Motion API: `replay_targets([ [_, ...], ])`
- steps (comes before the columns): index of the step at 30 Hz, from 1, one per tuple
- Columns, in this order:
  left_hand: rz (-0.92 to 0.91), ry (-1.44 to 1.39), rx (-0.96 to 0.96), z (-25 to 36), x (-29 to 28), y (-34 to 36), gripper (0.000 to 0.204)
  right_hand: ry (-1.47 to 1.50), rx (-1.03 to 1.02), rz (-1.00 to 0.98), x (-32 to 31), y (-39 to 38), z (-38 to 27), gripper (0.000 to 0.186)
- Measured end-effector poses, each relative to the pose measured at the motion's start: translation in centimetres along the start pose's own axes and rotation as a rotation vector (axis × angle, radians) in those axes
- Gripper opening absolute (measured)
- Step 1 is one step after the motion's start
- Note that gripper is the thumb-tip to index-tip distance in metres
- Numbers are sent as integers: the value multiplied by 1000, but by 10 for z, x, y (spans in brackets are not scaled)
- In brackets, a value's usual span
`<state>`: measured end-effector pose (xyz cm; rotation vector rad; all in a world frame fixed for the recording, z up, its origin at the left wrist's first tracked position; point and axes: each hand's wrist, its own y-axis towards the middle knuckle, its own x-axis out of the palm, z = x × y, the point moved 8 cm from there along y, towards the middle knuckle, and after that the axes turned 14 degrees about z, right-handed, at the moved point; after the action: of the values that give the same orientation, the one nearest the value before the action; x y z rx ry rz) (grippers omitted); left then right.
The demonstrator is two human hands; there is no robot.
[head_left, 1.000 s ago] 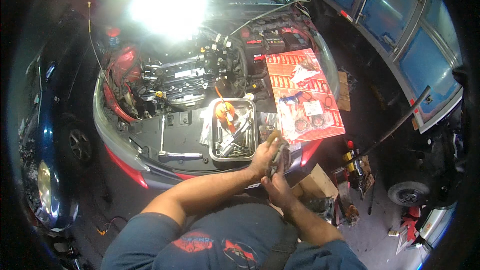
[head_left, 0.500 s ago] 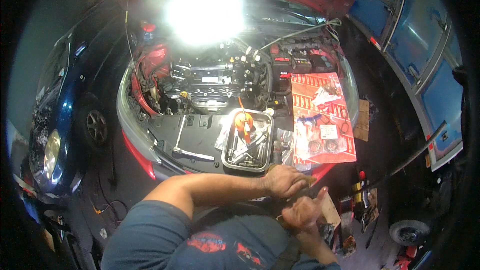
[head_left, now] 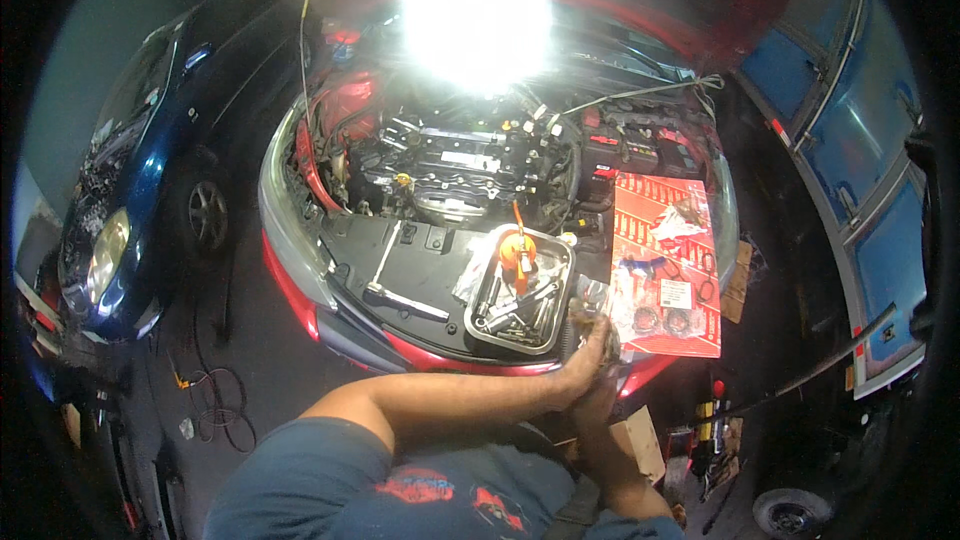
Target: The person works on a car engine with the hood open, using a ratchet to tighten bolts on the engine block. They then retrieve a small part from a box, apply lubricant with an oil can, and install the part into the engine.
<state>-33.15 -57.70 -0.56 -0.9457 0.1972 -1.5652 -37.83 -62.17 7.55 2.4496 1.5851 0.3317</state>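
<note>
My left hand (head_left: 586, 365) and my right hand (head_left: 598, 402) are close together at the car's front edge, just right of the metal tray (head_left: 573, 290). The left fingers point up and curl against a small dark, partly shiny thing that I cannot make out. Most of the right hand's fingers are hidden behind the left. Wrenches (head_left: 520, 310) and other metal tools lie in the tray, with an orange round object (head_left: 517, 252) on top. Beside my hands, a red and white printed sheet (head_left: 640, 205) carries bagged parts and two dark rings (head_left: 678, 321).
An exposed engine (head_left: 465, 160) and a battery (head_left: 630, 150) sit under the raised hood, near a glaring lamp (head_left: 475, 25). A long-handled metal tool (head_left: 410, 301) lies on the black front panel (head_left: 350, 250). A dark blue car (head_left: 140, 260) stands left; a hose (head_left: 220, 410) lies on the floor.
Both hands have moved up toward the tray and sheet and come together; the right index finger no longer points out. The whole view has shifted, so the car appears further right.
</note>
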Motion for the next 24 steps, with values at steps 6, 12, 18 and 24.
replay_targets([
  [6,-991,436,158,-31,37,-33,51,-1084,-639,71,-2,20,20,35],
  [12,-684,584,260,8,-7,-118,80,-271,-352,269,-46,123,-9,41],
  [18,-291,456,535,93,-213,-114,108,-1016,-424,-103,-15,154,20,47],
  [24,998,548,-386,-74,-484,-228,74,-615,-146,-227,-29,16,91,25],
])
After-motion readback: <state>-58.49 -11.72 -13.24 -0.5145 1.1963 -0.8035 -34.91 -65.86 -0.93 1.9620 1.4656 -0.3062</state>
